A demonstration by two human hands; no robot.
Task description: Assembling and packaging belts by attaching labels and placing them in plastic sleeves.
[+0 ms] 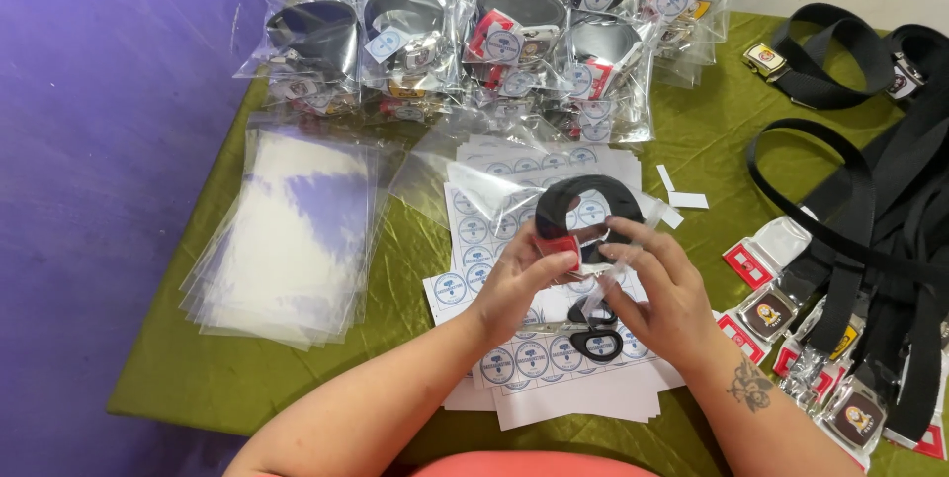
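Both hands are pinched on a rolled black belt (583,205) in a clear bag: left hand (519,284) at the buckle end, right hand (667,294) fingers clamped beside it. They're holding it just above the round-sticker sheets (514,358) and black-handled scissors (593,339) on the green tablecloth (395,260).

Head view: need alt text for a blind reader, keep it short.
Two bare hands, left hand and right hand, hold a coiled black belt in a clear bag above sticker sheets and scissors on a green table. Bagged belts are piled behind; loose belts lie right.
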